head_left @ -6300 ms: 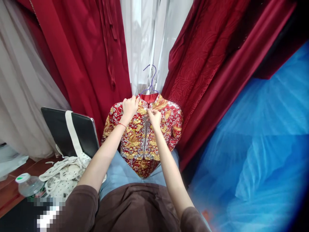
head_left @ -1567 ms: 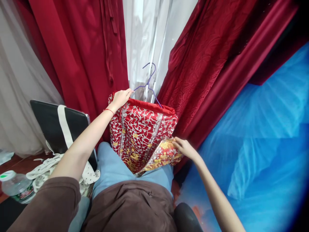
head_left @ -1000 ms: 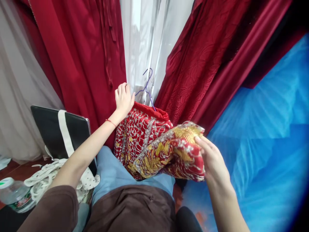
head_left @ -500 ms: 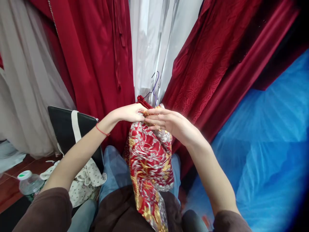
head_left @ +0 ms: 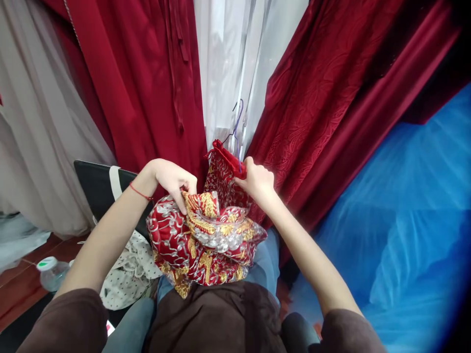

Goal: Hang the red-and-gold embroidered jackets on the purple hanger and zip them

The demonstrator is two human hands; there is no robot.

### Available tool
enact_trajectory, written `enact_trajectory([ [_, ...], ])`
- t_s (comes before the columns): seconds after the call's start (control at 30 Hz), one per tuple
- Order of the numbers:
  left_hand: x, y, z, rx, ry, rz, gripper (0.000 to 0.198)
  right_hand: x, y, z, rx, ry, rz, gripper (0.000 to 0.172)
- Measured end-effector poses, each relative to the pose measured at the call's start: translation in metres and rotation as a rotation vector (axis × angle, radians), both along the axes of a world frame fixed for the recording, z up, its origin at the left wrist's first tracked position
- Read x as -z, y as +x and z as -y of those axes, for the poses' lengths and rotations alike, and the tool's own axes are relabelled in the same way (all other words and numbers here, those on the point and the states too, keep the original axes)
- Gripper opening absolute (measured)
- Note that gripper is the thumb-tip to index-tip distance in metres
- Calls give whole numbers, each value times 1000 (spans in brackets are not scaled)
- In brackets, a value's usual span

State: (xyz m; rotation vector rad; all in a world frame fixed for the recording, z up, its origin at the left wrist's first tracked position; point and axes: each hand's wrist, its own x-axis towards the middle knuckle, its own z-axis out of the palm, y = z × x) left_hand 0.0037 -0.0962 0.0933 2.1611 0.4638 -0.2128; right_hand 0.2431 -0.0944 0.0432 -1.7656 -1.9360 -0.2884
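A red jacket with gold and silver embroidery lies bunched on my lap, still on a thin purple wire hanger. My left hand is closed on a gold-trimmed fold of the jacket at its upper left. My right hand is closed on the jacket's red collar edge right below the hanger's hook. Both forearms reach forward from brown sleeves. The hanger's lower part is hidden inside the cloth.
Dark red gowns and a white gown hang close in front; blue tulle fills the right. At left sit a black case, a dotted cloth bag and a plastic bottle on the wooden floor.
The jacket has gone from a folded, hanging shape to a bunch on my lap. My hands, together at its top half a second ago, have parted: left down onto the fold, right up to the collar.
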Motion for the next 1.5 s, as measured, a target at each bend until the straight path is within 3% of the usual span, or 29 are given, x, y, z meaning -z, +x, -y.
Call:
enact_trajectory([
  [0.07,-1,-7,7,-9,14,-23,27,5,10,-12,112,-14,69,45],
  [0.23,-14,-29,-4,-242,179,98,26,33,52,-64,227,126,92,28],
  [0.37,-22,-39,-24,-396,316,177,27,47,68,-102,137,183,5,48],
  [0.5,-21,-40,-38,-520,354,264,28,56,55,-95,68,241,-124,49],
  [0.57,-20,-37,-41,-525,354,274,29,66,46,-77,-72,266,-171,42],
  [0.63,-19,-31,-42,-505,372,267,28,80,40,-58,-310,163,-278,37],
  [0.77,-24,-15,-37,-479,465,287,25,104,46,-31,-681,-418,-611,51],
  [0.87,-29,-5,-34,-570,548,376,22,107,57,-17,-874,-705,-746,54],
  [0.93,-31,-1,-37,-616,598,419,22,102,63,-9,-903,-769,-750,49],
  [1.0,-31,-1,-43,-627,629,430,24,93,67,-3,-833,-698,-762,41],
  [1.17,-38,-7,-62,-656,635,366,29,50,72,-3,-521,117,-822,32],
  [1.23,-46,-10,-66,-669,634,330,24,24,73,-4,-481,293,-790,27],
  [1.37,-65,-18,-67,-681,643,293,13,-26,71,-5,-732,180,-742,23],
  [1.5,-73,-19,-60,-744,821,423,9,-46,65,-3,-893,91,-834,30],
])
